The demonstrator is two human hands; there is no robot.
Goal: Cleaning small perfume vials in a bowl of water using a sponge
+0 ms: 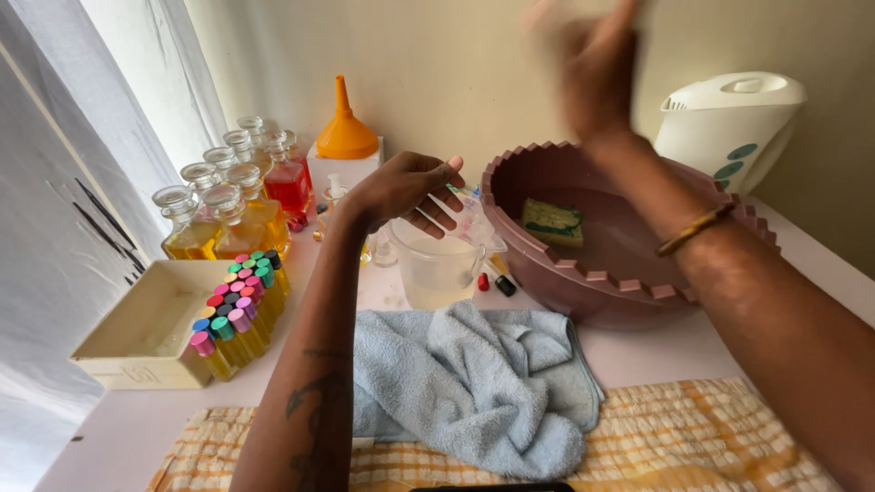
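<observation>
My left hand (406, 187) hovers over a clear plastic jug (442, 264) and grips a thin clear pipette-like stick (436, 217) between its fingers. Something clear and crinkly, perhaps plastic wrap, sits at the jug's rim under the fingers. My right hand (592, 68) is raised high above the scalloped brown basin (583, 287) and is blurred by motion; I cannot make out whether it holds anything. A thin bangle (694, 228) circles that wrist. A yellow-green sponge (552, 221) lies in the basin's water.
A light blue towel (474, 378) is bunched on a checked orange cloth (693, 437). On the left are several small vials with coloured caps (235, 310), an open cardboard box (146, 337), glass bottles of yellow and red liquid (241, 196) and an orange funnel (345, 128). A white kettle (734, 123) stands back right.
</observation>
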